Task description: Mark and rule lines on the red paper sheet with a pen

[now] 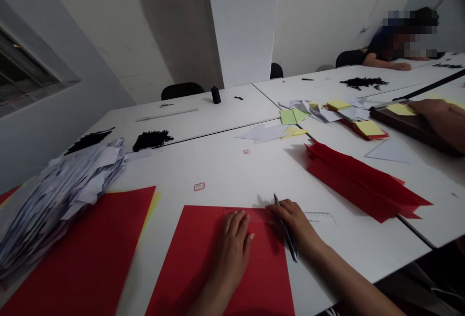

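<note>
A red sheet (269, 267) is lying nearest the camera, by the near edge of the desk (174, 175), and a clear ruler (319, 216) is resting across the sheet's far edge. Its long axis is running left to right, roughly along that edge, and its right end is reaching past the sheet's far right corner onto the desk. The left hand (232, 248) is lying with its fingertips over the ruler's left part, fingers nearly flat and close together, thumb standing slightly apart. The right hand (296, 221) is covering the ruler's middle, so neither hand is clearly nearer; its fingers are curling around a pen (289, 241) that is slanting across the ruler, and whether they are also pressing the ruler I cannot tell. Beyond the sheet, two tags (199, 186) are lying on the desk. To the right, red folders (359, 180) are sitting over a seam; to the left, a paper heap (80, 195) is spilling over another red sheet. Black cord (150, 140) is lying beyond the heap, and a spool (215, 95) is standing near the desk's far edge. At the right, a co-worker's hand (439, 117) is reaching over a brown block (403, 124).
</note>
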The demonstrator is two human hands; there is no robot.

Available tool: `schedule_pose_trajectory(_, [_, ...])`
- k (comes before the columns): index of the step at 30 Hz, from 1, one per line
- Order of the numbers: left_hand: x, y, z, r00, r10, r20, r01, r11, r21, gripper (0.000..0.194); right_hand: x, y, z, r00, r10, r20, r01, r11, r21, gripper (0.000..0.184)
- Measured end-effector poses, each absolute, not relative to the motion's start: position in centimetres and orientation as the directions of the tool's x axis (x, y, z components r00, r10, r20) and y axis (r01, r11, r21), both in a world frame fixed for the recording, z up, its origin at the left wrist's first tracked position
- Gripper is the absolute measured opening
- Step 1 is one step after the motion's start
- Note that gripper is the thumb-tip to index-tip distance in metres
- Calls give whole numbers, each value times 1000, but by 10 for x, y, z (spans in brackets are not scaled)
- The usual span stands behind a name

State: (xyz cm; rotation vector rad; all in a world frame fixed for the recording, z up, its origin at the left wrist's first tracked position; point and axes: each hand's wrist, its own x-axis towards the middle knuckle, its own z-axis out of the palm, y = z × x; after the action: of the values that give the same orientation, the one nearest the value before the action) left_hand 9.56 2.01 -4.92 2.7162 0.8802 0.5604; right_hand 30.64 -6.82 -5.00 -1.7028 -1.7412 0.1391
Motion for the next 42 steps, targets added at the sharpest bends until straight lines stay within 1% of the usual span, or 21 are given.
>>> schedule_pose_trajectory(5, [96,21,-49,750,601,277,512,-792,332,38,307,-69,-52,125,928,351,842,88,-532,34])
schedule_pose_trajectory(11, [96,20,-50,754,596,276,518,-798,309,37,307,-68,-52,129,921,366,841,94,-532,35])
schedule_pose_trajectory(20, [96,20,-51,746,605,279,520,-791,323,38,307,-67,-54,135,914,382,855,88,-512,35])
schedule_pose_trajectory(28, [97,19,-49,740,611,281,515,-783,348,38,307,-68,-53,148,909,389,849,85,-522,27])
schedule_pose_trajectory(42, [97,19,-50,740,627,245,533,-768,355,38,306,-69,-51,157,919,360,839,68,-540,26])
